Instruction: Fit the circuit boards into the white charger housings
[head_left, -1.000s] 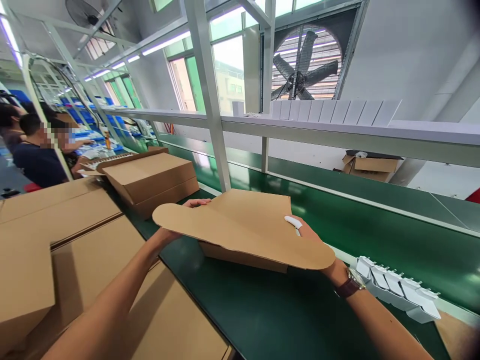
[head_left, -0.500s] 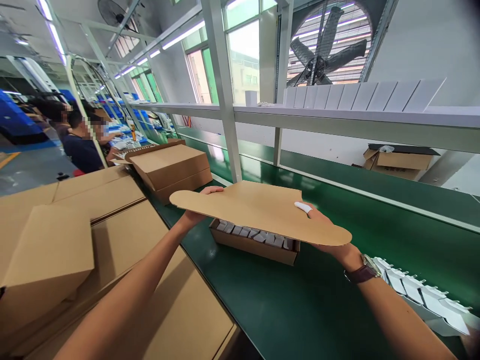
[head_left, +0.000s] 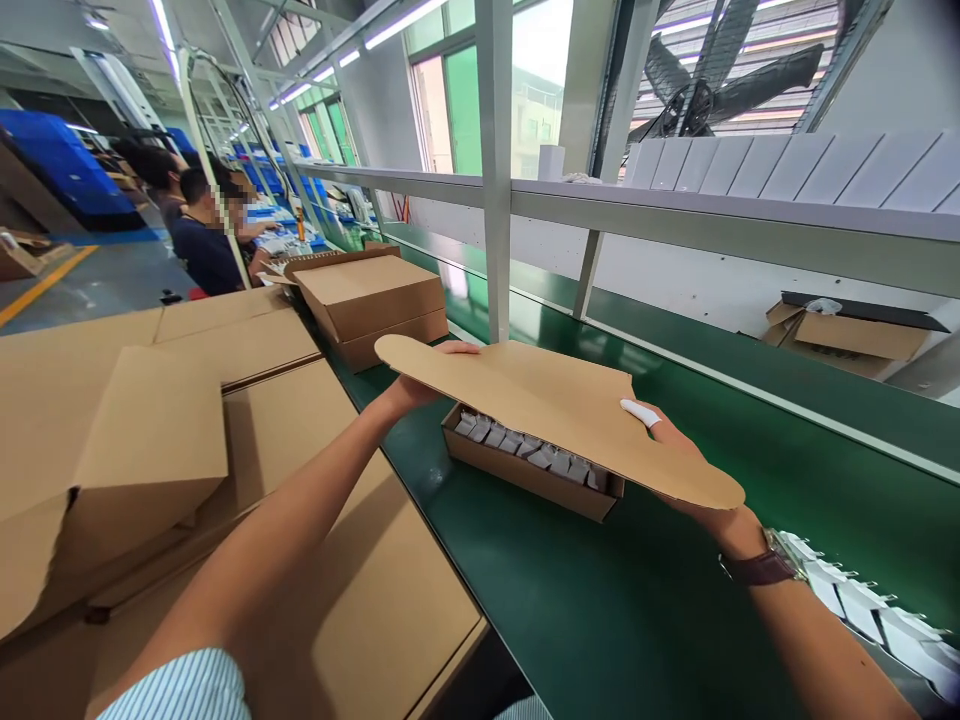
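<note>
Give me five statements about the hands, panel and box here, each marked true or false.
1. The left hand and right hand both hold the cardboard panel. True.
2. The cardboard panel is above an open box. True.
3. That open box is empty. False: it holds small pale pieces.
4. The right hand wears nothing. False: it has a white finger cover.
5. A watch is on the right arm. True.

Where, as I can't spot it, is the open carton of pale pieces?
In the head view, the carton sits just right of centre on the green surface, partly under the cardboard panel between the left hand and right hand.
</note>
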